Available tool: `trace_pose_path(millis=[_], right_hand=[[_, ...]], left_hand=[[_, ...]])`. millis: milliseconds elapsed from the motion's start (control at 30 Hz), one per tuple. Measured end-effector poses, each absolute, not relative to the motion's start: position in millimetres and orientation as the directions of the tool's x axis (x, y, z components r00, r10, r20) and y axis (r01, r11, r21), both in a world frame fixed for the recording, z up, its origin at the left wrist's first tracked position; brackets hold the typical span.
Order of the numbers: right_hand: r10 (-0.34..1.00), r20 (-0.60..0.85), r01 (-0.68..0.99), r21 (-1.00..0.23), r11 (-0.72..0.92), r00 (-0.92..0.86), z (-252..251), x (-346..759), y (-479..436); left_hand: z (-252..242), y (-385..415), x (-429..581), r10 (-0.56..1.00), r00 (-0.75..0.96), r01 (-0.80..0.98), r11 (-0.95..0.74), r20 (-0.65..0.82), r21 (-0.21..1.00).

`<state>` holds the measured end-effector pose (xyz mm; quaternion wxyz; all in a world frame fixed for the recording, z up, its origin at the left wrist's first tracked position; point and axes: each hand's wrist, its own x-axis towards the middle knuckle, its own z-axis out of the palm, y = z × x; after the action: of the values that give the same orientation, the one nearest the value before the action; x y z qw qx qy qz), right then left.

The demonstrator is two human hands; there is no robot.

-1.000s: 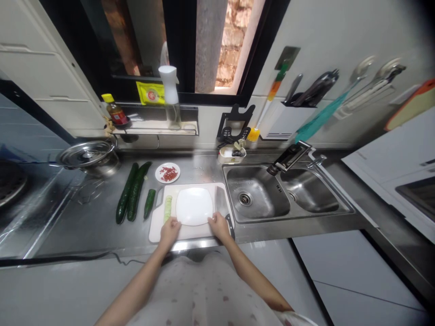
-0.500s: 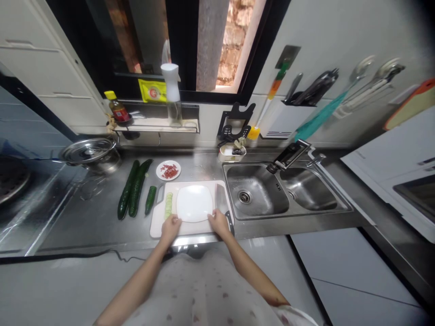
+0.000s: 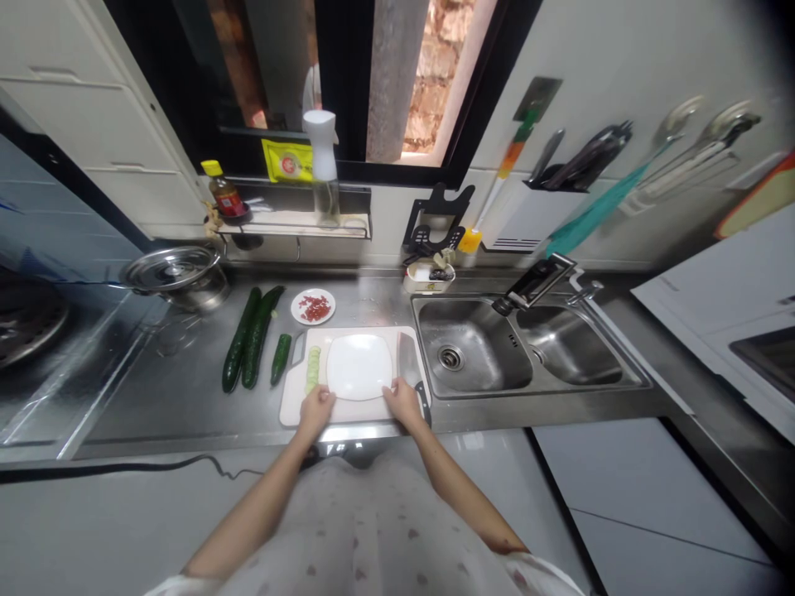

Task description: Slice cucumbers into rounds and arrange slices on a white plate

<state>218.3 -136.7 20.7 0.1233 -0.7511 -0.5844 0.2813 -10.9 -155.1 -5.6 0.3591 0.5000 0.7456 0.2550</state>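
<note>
A square white plate (image 3: 360, 365) lies on a white cutting board (image 3: 348, 410) at the counter's front edge. My left hand (image 3: 316, 410) grips the plate's near left corner and my right hand (image 3: 402, 401) grips its near right corner, fingers curled on the rim. A row of pale cucumber slices (image 3: 312, 368) lies on the board just left of the plate. A cleaver (image 3: 411, 368) rests on the board's right side, beside my right hand.
Two whole cucumbers (image 3: 248, 348) and a short piece (image 3: 281, 358) lie left of the board. Behind it is a small dish of red chopped bits (image 3: 313, 305). A double sink (image 3: 522, 356) is on the right, a lidded pot (image 3: 177, 274) at back left.
Both hands stay on the plate's near corners. The view has shifted slightly, and the plate and hands sit a little farther from me on the board.
</note>
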Motion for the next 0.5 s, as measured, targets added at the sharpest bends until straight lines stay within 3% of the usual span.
trace_pose_path(millis=[267, 500], right_hand=[[0.946, -0.29, 0.821, -0.498, -0.279, 0.146, 25.4, 218.1, -137.9], [0.949, -0.267, 0.842, -0.462, -0.277, 0.166, 35.1, 224.3, -145.0]], left_hand=[[2.3, -158.8, -10.8, 0.92, -0.233, 0.552, 0.392, -0.314, 0.736], [8.2, -163.4, -45.6, 0.907, -0.34, 0.688, 0.421, -0.249, 0.591]])
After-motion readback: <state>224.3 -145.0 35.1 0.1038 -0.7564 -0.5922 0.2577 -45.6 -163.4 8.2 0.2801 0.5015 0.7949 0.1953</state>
